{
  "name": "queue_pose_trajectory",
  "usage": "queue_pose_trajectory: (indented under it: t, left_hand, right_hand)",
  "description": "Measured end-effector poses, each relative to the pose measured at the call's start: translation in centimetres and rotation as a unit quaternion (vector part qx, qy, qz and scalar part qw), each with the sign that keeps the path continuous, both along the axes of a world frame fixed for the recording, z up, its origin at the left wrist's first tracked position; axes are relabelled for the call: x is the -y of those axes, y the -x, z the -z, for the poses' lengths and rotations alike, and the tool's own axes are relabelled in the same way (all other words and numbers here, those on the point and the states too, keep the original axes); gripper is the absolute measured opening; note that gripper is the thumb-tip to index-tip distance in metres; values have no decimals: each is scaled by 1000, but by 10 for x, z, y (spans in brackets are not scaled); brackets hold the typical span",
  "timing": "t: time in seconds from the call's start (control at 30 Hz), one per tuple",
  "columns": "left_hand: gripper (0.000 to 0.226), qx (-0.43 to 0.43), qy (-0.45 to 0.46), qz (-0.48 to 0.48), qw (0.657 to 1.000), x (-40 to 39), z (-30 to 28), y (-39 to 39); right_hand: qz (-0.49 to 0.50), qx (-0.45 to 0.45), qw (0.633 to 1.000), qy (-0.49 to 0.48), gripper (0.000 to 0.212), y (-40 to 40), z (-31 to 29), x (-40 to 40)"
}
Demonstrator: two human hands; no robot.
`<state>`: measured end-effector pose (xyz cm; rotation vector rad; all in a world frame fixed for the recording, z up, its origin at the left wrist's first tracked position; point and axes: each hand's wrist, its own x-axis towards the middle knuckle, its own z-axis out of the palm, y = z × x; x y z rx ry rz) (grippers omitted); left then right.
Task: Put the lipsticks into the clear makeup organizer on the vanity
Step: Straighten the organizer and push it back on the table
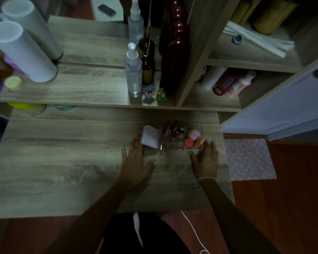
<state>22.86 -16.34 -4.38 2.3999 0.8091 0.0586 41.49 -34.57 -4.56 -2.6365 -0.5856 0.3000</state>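
Observation:
A clear makeup organizer (200,129) stands on the wooden vanity top at the right. Several dark red lipsticks (173,130) stand in its middle compartments. A pale pink compact (150,136) leans in its left part, and pink and orange sponges (192,139) fill its right part. My left hand (136,160) lies flat on the wood with its fingertips at the organizer's left front corner. My right hand (206,159) rests flat with its fingers touching the organizer's right front edge. Neither hand holds anything.
A raised shelf (81,88) behind carries a clear spray bottle (133,70), a brown bottle (148,67), a dark red bottle (174,59), two small figurines (155,93) and a white cylinder (24,52). Side cubbies at the right hold tubes (228,82). A white door (283,110) stands right.

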Motion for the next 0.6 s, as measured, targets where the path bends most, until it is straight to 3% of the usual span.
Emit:
queue_pose_trajectory:
  t: [0.6]
  left_hand:
    - [78, -35, -38, 39, 998, -10, 3, -20]
  right_hand:
    - [6, 15, 1000, -12, 59, -15, -7, -7]
